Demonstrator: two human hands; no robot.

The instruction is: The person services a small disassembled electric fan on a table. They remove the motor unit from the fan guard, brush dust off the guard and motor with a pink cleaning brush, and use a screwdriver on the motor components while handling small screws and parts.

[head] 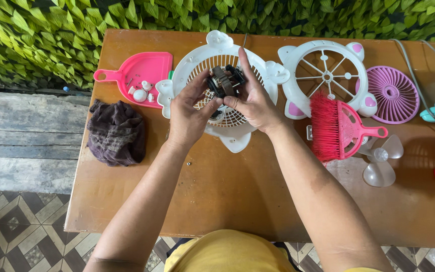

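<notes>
Small dark fan motor (225,80), pinched between both hands above the white fan grille (258,70): left hand (190,113) grips from seven o'clock, right hand (252,100) from four o'clock, equally near; motor's long axis runs nine to three.

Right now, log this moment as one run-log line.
left hand: grips small dark fan motor | right hand: grips same motor | under hands: round white plastic fan grille | surface: brown wooden table
</notes>
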